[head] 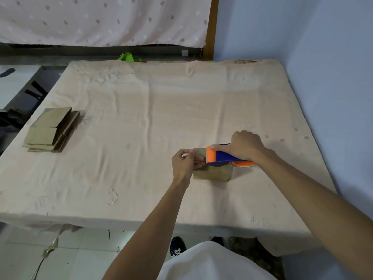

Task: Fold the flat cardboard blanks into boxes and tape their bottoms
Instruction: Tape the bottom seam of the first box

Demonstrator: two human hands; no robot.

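A small folded cardboard box [212,173] stands on the cloth-covered table [141,122], right of centre. My right hand [245,145] grips a blue and orange tape dispenser [222,156] laid across the top of the box, thumb on the orange head. My left hand [184,163] pinches the free end of the tape at the box's left top edge, just in front of the dispenser's teeth. A stack of flat cardboard blanks [51,130] lies at the table's left edge.
A blue wall [323,57] runs along the table's right side. A pink dotted curtain [101,19] hangs behind. Something green [127,57] pokes up past the far edge. My shoes [177,246] show under the near edge.
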